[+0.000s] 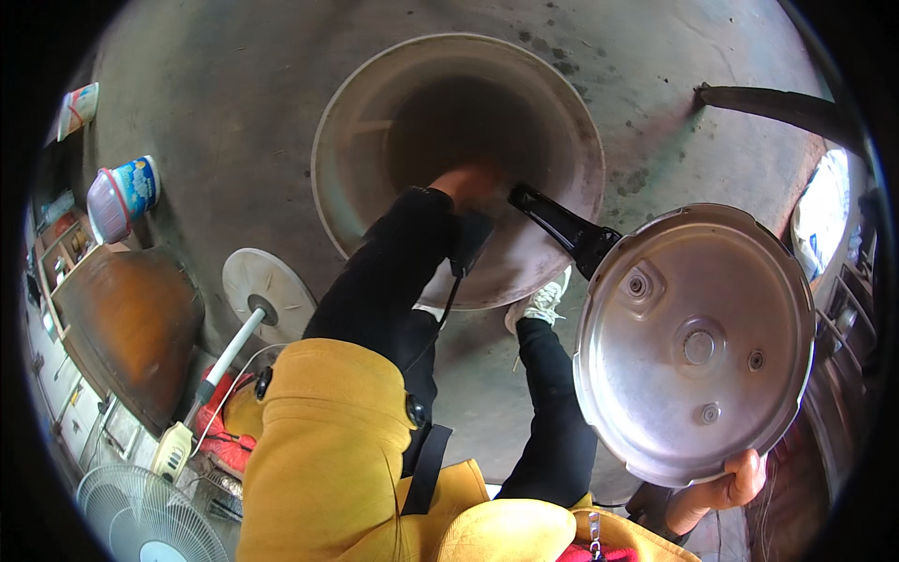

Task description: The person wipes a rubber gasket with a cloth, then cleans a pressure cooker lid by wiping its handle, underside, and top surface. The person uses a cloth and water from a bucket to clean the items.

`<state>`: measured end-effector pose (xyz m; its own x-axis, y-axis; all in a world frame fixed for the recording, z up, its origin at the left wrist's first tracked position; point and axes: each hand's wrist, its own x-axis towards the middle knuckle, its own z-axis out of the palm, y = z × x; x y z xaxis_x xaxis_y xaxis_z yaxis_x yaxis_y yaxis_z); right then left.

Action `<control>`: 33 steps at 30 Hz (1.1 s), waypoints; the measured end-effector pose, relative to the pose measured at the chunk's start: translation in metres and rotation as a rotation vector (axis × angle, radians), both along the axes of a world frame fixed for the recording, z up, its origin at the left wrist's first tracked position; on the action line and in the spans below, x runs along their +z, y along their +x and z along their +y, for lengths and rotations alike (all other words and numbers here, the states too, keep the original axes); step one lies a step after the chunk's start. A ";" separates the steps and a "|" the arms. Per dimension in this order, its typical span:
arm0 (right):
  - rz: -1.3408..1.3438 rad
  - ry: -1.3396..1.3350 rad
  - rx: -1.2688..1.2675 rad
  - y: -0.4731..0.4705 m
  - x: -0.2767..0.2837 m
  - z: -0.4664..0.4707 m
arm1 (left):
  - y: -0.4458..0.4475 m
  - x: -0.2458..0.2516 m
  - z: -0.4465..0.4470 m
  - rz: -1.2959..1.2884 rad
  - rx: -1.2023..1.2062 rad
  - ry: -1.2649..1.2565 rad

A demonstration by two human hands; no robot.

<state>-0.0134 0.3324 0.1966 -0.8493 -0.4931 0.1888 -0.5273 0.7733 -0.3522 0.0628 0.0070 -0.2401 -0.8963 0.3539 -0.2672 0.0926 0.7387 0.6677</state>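
Observation:
A metal pressure cooker lid (667, 393) with a black handle (562, 221) is in my right hand (744, 479). Thumb and fingers grip its lower rim, and its inner face, with valve fittings, is towards me. The handle's tip is over the right side of a large round vat (576, 126). My left hand (474, 181) reaches inside this vat; blur and shadow hide its fingers and whatever they may hold. By my left wrist hangs a small black box (473, 242) on a cord. The dark inside of the vat does not show what it contains.
To the left are a fan's round base (242, 277) and pole, its caged head (144, 513), a curved brown panel (133, 330) and a bucket (125, 197). A dark leg (765, 102) and a white bag (820, 211) are at right. My shoes (544, 302) stand by the vat.

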 end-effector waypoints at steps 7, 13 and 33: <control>-0.072 0.015 0.074 -0.007 0.006 -0.049 | -0.004 0.131 -0.020 -0.464 0.904 0.319; -0.086 0.171 0.251 -0.017 0.002 -0.120 | 0.040 0.271 -0.038 -0.472 1.293 0.805; -0.282 0.634 0.456 0.035 -0.211 -0.262 | 0.183 0.315 -0.085 -0.458 1.561 0.856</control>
